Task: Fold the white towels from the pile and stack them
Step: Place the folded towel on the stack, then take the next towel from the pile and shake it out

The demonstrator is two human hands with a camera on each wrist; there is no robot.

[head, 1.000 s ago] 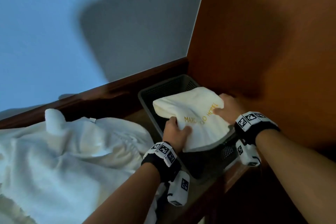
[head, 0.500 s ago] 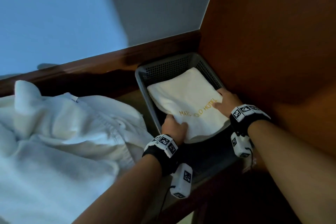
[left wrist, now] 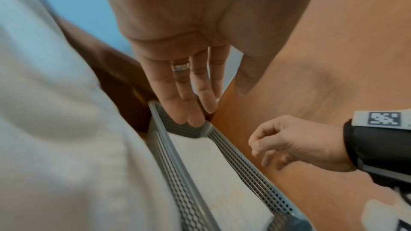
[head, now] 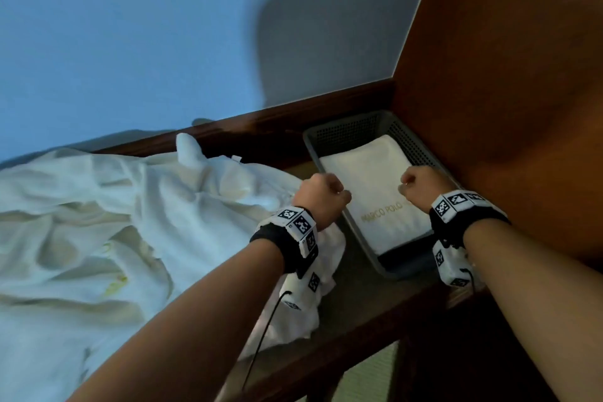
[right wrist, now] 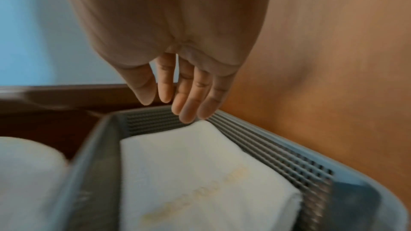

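both hands have let go: the left hand (head: 321,197) and right hand (head: 421,188) hover with fingers loosely curled, holding nothing. the folded towel (head: 375,192) now lies flat in the grey basket (head: 346,130). next comes the towel pile (head: 130,222) at 9 o'clock.

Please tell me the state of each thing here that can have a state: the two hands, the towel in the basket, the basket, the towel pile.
left hand: above the basket's left rim, fingers relaxed, holding nothing.
right hand: above the towel, loosely curled, holding nothing.
folded towel: lying flat in the basket, gold lettering up.
basket: upright, holding the towel.
towel pile: unfolded, crumpled.
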